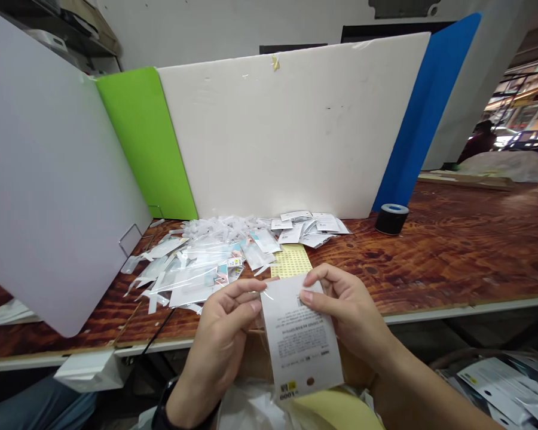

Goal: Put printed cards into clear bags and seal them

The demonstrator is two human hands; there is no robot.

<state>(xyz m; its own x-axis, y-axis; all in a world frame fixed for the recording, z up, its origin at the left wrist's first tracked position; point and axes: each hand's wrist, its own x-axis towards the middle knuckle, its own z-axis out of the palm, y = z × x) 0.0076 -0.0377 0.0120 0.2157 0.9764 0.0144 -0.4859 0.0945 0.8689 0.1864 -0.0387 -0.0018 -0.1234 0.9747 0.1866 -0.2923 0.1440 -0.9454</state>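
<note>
Head view: a white printed card [300, 343] is held between the left hand [224, 331] and the right hand [352, 304].
Nearest, below the fingers, a curved yellow sheet [338, 411] and crumpled clear plastic [246, 409] are seen. The card's far left edge is pinched by left thumb and fingers; its far right corner is gripped on the other side, right thumb pressed to the print. Just beyond the fingertips, a yellow dotted sheet [291, 261] is laid; left of it, clear packets [197, 275] are heaped. Farther, packaging cards [311, 227] are piled, backed by a white panel [287, 137].
</note>
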